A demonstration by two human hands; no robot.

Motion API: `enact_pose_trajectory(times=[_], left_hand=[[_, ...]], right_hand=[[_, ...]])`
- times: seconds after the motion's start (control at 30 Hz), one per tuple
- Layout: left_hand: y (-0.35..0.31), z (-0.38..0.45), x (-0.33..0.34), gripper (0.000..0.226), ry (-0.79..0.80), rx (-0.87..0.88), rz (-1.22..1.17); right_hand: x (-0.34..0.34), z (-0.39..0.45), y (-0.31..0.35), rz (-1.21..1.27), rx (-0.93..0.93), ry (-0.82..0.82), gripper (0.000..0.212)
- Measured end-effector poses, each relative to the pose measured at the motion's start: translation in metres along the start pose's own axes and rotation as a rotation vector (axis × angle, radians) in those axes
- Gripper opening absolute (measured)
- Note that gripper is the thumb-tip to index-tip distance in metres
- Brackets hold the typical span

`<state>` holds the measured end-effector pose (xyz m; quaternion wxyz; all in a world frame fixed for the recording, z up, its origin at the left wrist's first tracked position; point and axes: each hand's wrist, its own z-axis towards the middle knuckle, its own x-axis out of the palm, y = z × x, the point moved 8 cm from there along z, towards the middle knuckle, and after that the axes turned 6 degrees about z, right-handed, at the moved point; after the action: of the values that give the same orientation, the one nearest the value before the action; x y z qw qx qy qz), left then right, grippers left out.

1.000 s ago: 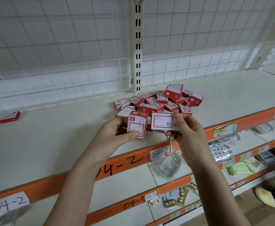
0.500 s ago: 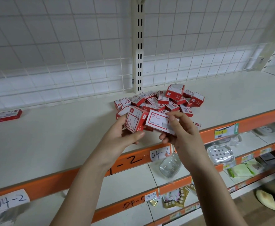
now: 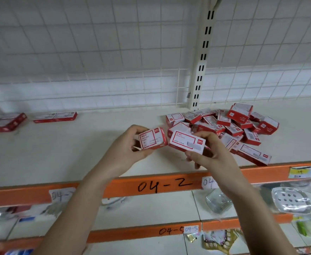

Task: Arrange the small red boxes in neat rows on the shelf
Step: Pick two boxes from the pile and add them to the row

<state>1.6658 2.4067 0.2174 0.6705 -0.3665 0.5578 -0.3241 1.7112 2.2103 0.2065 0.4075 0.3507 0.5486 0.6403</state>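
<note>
My left hand [image 3: 127, 144] grips a small red and white box [image 3: 152, 138] above the white shelf [image 3: 59, 153]. My right hand [image 3: 211, 155] holds a second box [image 3: 186, 142] with its white label facing up, right beside the first. A loose pile of several small red boxes [image 3: 228, 124] lies on the shelf just behind and right of my hands. At the far left, a few red boxes [image 3: 55, 116] lie flat near the back, with another red box [image 3: 5, 123] further left.
A white wire grid backs the shelf, with a slotted upright post [image 3: 200, 67] behind the pile. The orange shelf edge [image 3: 162, 186] reads 04-2. Lower shelves hold a soap dish [image 3: 291, 201], a clear container [image 3: 218, 201] and packaged goods.
The view has swung left, so the pile now sits right of centre and more boxes show at the left. Both hands keep their boxes and have carried them left of the pile.
</note>
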Motion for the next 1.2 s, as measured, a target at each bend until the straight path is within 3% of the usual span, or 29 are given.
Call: enact_pose_trajectory(times=[0.27,0.6,0.93,1.2], left_hand=[[0.035,-0.032,-0.095,0.044,-0.043,-0.098,0.234],[0.087,-0.056,-0.209,0.043,-0.054,-0.136,0.333],[0.162,-0.04,-0.314,0.045,-0.006,-0.148,0.427],[0.209,-0.015,-0.357,0.045,0.053,-0.125,0.44]], right_hand=[[0.086,0.036,0.006,-0.104,-0.086,0.192,0.025],[0.221,0.079,0.008,-0.185,-0.118,0.36,0.024],[0.343,0.129,-0.007,-0.278,-0.03,0.385,0.028],[0.399,0.176,-0.028,-0.5,-0.072,0.328,0.033]])
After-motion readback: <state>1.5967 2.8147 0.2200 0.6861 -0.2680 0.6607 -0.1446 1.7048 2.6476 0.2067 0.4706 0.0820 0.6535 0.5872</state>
